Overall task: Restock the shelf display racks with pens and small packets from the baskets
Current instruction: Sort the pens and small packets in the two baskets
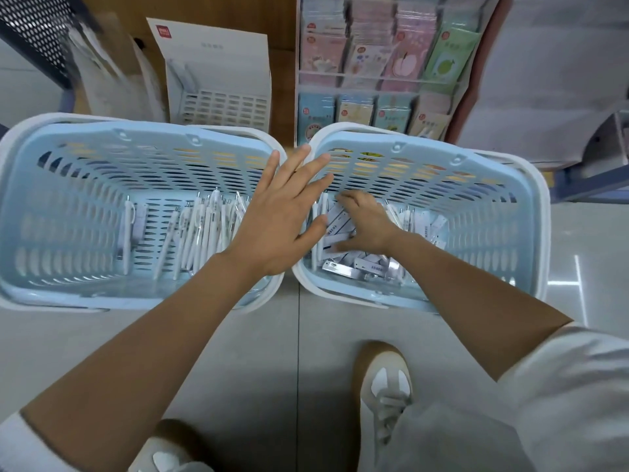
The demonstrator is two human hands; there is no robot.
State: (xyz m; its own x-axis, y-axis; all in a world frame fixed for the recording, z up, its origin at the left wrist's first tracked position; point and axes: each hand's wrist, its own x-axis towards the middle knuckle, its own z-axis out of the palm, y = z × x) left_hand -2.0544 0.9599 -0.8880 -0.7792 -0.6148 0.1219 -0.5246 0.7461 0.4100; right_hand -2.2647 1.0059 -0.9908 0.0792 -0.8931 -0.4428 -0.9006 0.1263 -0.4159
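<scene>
Two light-blue baskets stand side by side on the floor. The left basket holds several white pens. The right basket holds small white packets and a few pens. My left hand hovers with fingers spread straight over the gap between the baskets, holding nothing. My right hand is down inside the right basket, fingers curled over a bunch of packets. A white pen display rack stands behind the left basket, with a pen or two in it.
A clear rack of pastel sticker packets stands behind the right basket against a wooden shelf. A black mesh panel is at the far left. My two shoes are on the grey tiled floor near the baskets.
</scene>
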